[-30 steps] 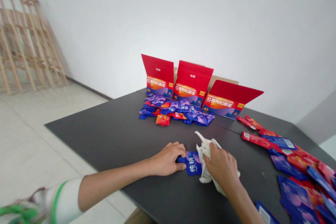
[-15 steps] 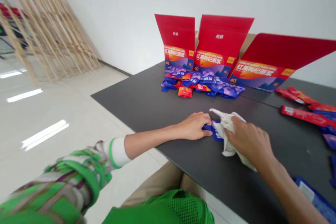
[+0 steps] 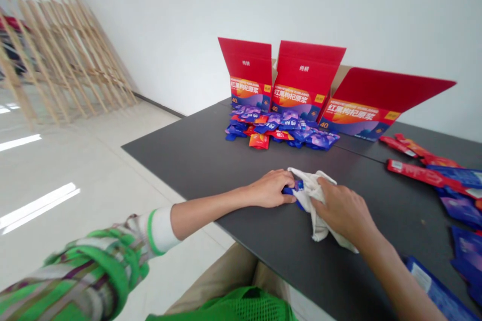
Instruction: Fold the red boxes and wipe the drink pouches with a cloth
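Observation:
My left hand [image 3: 271, 188] grips the near end of a blue sachet [image 3: 298, 185] that lies on the dark table [image 3: 181, 155]. Bunched under the fingers of my right hand [image 3: 344, 208] is a white cloth [image 3: 318, 215]. The cloth lies over much of the sachet, so only a small blue part shows between the hands. Beyond them, a pile of blue and red sachets [image 3: 278, 128] rests in front of three red boxes with raised lids.
The left box [image 3: 250, 93], middle box [image 3: 297, 98] and right box [image 3: 357, 118] stand near the white wall. More red sachets [image 3: 417, 173] and blue sachets [image 3: 461, 208] lie at the right. A blue packet [image 3: 437, 286] is by my right forearm. Wooden poles [image 3: 68, 45] lean at the left.
The cloth in my right hand has moved over the sachet toward my left hand and now covers more of it. My left hand keeps its hold. The view has shifted slightly.

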`<state>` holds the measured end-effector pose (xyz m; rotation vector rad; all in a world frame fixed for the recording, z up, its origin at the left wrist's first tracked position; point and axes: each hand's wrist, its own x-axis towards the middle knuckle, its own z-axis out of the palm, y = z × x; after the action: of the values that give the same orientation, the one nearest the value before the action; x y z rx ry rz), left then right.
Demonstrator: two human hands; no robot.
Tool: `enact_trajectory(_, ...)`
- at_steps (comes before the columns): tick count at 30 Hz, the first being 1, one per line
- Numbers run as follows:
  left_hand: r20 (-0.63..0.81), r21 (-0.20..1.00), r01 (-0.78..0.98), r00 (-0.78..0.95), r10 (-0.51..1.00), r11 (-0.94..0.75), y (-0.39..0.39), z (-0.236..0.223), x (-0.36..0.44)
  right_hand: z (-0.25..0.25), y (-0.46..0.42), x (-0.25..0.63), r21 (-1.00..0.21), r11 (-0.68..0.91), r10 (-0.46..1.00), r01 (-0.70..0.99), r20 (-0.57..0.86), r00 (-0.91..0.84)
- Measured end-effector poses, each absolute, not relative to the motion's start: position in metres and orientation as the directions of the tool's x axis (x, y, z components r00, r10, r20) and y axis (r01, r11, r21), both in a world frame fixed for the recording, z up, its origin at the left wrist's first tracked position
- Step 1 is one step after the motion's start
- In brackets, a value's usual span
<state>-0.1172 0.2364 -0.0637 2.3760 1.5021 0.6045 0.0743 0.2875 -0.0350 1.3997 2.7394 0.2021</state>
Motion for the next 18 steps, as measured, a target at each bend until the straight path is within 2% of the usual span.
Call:
enact_trajectory(2, 0.202, 0.442, 0.789, 0.376, 0.904, -0.427, 0.237, -0.063, -0.118, -0.036, 0.287, 0.074, 0.129, 0.566, 0.820, 0.814, 0.011, -0.572)
enact_trajectory(5, 0.183, 0.447, 0.799, 0.358, 0.916, -0.402, 0.237, -0.061, -0.118, -0.037, 0.290, 0.073, 0.134, 0.443, 0.888, 0.887, 0.068, -0.454)
enact_trajectory(10, 0.177, 0.458, 0.796, 0.355, 0.918, -0.396, 0.237, -0.060, -0.117, -0.036, 0.293, 0.070, 0.109, 0.569, 0.817, 0.815, 0.041, -0.575)
enact_trajectory(15, 0.188, 0.429, 0.811, 0.351, 0.917, -0.398, 0.235, -0.059, -0.116, -0.037, 0.298, 0.071, 0.104, 0.393, 0.911, 0.914, 0.089, -0.402)
enact_trajectory(18, 0.197, 0.414, 0.819, 0.346, 0.917, -0.398, 0.234, -0.061, -0.116, -0.039, 0.294, 0.069, 0.111, 0.444, 0.885, 0.889, 0.097, -0.455)
